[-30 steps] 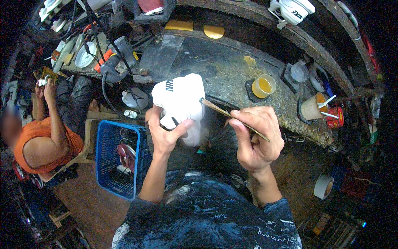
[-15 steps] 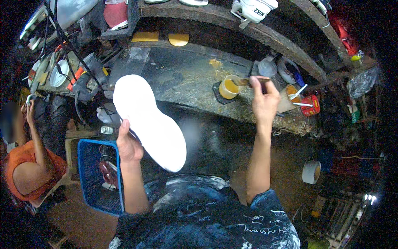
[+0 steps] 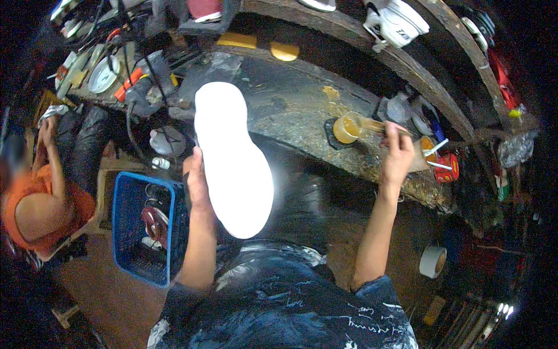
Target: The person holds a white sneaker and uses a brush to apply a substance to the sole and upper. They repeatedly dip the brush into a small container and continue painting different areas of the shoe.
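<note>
A glaring white shoe sole (image 3: 235,157) stands nearly upright before me, its flat face toward me. My left hand (image 3: 196,177) is closed on its left edge, thumb in front and the other fingers mostly hidden behind. My right hand (image 3: 399,156) pinches the handle of a flat brush (image 3: 375,124). Its bristle end is at the rim of a small clear cup (image 3: 348,127) of yellow, glue-like liquid. Under the cup lies a dark square pad on the workbench (image 3: 290,107). Overexposure hides any detail of the sole's face.
A blue plastic basket (image 3: 168,232) with dark red shoes stands at lower left. Beyond it sits a person in orange (image 3: 49,203). Right of the cup are a red tin (image 3: 446,168) and white-handled tools. Shelves with a white shoe (image 3: 401,23) overhang the bench.
The brush has drawn back from inside the cup to its rim. The sole has turned more upright in my left hand. The whole view has shifted, so the bench appears farther right.
</note>
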A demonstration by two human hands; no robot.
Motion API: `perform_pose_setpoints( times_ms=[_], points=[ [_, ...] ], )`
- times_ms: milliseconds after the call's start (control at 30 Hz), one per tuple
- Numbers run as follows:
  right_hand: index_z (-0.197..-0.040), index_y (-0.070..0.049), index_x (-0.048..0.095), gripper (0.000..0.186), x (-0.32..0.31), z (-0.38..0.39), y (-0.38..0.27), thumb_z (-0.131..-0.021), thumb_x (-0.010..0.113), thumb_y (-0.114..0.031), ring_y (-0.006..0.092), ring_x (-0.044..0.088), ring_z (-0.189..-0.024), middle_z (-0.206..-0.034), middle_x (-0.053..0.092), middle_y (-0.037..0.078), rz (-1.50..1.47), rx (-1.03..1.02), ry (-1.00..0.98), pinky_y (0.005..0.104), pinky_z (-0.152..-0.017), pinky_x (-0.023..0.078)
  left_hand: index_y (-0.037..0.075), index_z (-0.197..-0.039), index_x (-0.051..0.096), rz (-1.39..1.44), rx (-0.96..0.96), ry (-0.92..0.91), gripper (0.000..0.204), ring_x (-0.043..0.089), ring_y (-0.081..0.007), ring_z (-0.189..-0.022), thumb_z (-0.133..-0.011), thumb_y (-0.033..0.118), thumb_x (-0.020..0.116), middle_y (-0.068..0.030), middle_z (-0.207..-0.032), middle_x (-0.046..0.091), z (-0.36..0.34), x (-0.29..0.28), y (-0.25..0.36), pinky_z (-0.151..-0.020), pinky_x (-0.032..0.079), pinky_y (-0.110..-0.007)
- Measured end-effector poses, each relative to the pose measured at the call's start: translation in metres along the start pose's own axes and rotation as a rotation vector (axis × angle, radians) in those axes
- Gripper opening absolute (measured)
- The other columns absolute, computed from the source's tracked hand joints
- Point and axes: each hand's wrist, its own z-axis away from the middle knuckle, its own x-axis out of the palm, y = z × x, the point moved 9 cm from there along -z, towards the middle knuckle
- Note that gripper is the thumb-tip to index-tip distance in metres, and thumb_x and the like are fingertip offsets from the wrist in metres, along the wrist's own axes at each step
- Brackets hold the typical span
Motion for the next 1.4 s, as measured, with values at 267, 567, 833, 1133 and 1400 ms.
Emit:
perform_pose_setpoints(
  times_ms=[267, 567, 833, 1133, 1400],
  points=[
    [-0.116, -0.003, 0.07, 0.029, -0.026, 0.017, 0.035, -0.103, 0.069, -0.03, 0.0102, 0.058, -0.072, -0.089, 0.069, 0.004, -0.418, 0.261, 0.091, 0.0277, -0.068, 0.048, 0.0, -0.144, 0.054, 0.06, -0.044, -0.021, 0.069, 0.063, -0.0266, -0.12, -0.103, 0.056, 0.056, -0.0141, -0.132, 0.065, 0.013, 0.026, -0.005, -0.104, 0.051, -0.039],
    [-0.104, -0.001, 0.071, 0.017, 0.091, 0.084, -0.049, -0.102, 0.069, -0.018, 0.0134, 0.06, -0.072, -0.09, 0.067, 0.004, -0.628, 0.478, -0.432, 0.0283, -0.064, 0.048, -0.003, -0.132, 0.059, -0.011, -0.069, -0.177, 0.059, 0.072, -0.0212, -0.097, -0.104, 0.049, 0.054, -0.0142, -0.113, 0.071, 0.01, 0.044, -0.013, -0.083, 0.061, -0.033],
    [-0.107, 0.0, 0.072, 0.01, 0.14, 0.087, -0.141, -0.1, 0.07, -0.005, 0.0111, 0.062, -0.082, -0.093, 0.071, 0.005, -0.426, -0.098, -0.367, 0.0249, -0.075, 0.049, -0.007, -0.133, 0.057, 0.024, -0.188, -0.228, 0.071, 0.072, -0.0254, -0.096, -0.093, 0.051, 0.061, -0.0188, -0.111, 0.071, 0.027, 0.053, -0.021, -0.08, 0.061, -0.036],
    [-0.108, 0.002, 0.071, 0.01, 0.128, 0.077, -0.155, -0.098, 0.069, -0.001, 0.0141, 0.061, -0.087, -0.099, 0.071, 0.008, -0.342, -0.386, -0.271, 0.0256, -0.08, 0.048, -0.007, -0.148, 0.045, -0.227, -0.132, -0.129, 0.088, 0.064, -0.0275, -0.114, -0.083, 0.05, 0.065, -0.0217, -0.128, 0.062, 0.031, 0.052, -0.007, -0.093, 0.053, -0.036],
    [-0.105, 0.002, 0.072, 0.009, 0.128, 0.075, -0.154, -0.097, 0.07, -0.001, 0.0165, 0.064, -0.088, -0.097, 0.074, 0.009, -0.342, -0.346, -0.273, 0.0273, -0.082, 0.05, -0.009, -0.15, 0.042, -0.404, 0.016, -0.124, 0.097, 0.063, -0.0275, -0.116, -0.076, 0.046, 0.072, -0.0211, -0.129, 0.061, 0.035, 0.075, 0.017, -0.099, 0.05, -0.036]
  ],
)
